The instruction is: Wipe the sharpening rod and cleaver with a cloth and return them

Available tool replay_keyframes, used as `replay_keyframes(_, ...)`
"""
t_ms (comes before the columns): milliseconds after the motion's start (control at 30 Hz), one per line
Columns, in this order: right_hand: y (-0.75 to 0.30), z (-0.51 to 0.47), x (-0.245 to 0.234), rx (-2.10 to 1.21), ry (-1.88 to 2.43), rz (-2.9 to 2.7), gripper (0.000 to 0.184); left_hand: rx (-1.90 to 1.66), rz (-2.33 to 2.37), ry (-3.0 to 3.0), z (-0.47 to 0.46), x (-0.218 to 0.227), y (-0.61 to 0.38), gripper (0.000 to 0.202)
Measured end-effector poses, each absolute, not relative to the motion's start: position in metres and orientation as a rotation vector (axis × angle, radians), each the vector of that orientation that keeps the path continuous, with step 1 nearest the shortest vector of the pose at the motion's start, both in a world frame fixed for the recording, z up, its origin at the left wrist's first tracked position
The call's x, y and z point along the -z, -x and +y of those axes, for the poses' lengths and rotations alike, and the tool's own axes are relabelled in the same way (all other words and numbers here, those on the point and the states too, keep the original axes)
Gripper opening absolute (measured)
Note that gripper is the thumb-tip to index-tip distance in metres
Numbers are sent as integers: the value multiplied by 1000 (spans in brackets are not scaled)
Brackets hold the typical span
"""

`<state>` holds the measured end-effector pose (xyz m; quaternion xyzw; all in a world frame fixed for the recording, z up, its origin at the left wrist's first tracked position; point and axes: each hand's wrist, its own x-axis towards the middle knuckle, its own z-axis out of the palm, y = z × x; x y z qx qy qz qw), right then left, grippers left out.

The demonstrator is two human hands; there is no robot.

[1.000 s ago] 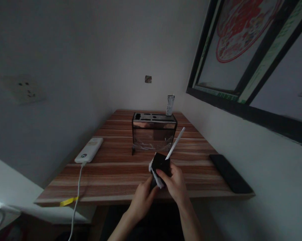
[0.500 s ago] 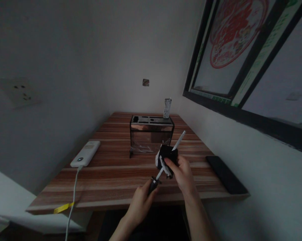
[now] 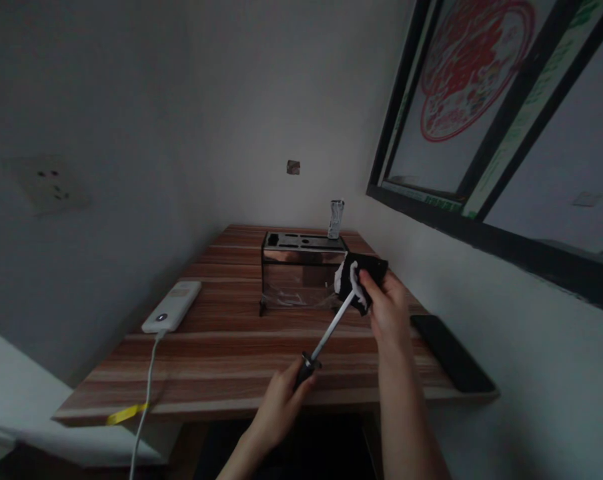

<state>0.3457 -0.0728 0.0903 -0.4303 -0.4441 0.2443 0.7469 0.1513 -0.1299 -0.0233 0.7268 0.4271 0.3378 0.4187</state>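
My left hand (image 3: pixel 280 405) is closed round the black handle of a honing steel (image 3: pixel 331 331), low at the table's front edge. Its pale rod slants up and to the right, away from me. My right hand (image 3: pixel 387 301) pinches a black and white cloth (image 3: pixel 370 270) around the far part of the rod, with the thumb on the near side. The rod's tip is hidden by the cloth. Just behind the cloth stands a knife block (image 3: pixel 301 257) with a slotted top and a clear front; the cloth covers its right corner from view.
A white power bank (image 3: pixel 172 307) with a cable lies at the left of the wooden table (image 3: pixel 221 370). On the right lies a black phone (image 3: pixel 451 353). A small wrapped upright piece (image 3: pixel 336 220) is at the block's right end. Yellow tape (image 3: pixel 126 414) marks the front edge.
My right hand has slid the cloth up the rod, away from the handle and to the right. More bare rod shows below it, and the tip is now covered. The left hand stays put.
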Motion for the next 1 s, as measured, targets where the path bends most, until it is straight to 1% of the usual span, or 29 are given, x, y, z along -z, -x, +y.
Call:
replay_keyframes(200, -339, -68, -96, -468, 911, -897, 26, -818, 1073, -1822, -128, 23, -153, 34)
replay_keyframes(433, -333, -75, -98, -389, 993, -964, 28, -797, 1082, -1840, -126, 28, -154, 29)
replay_keyframes(600, -327, -81, -75, -521, 1070, -1007, 32, -824, 1088, -1824, -127, 26, -157, 27)
replay_keyframes(833, -290, -103, -35, -698, 1178, -1159, 32, -898, 1064, -1748, -128, 24, -158, 31)
replay_keyframes(1000, -274, -123, -25, -766, 1245, -1229, 26, -930, 1100, -1694, -127, 31, -160, 29)
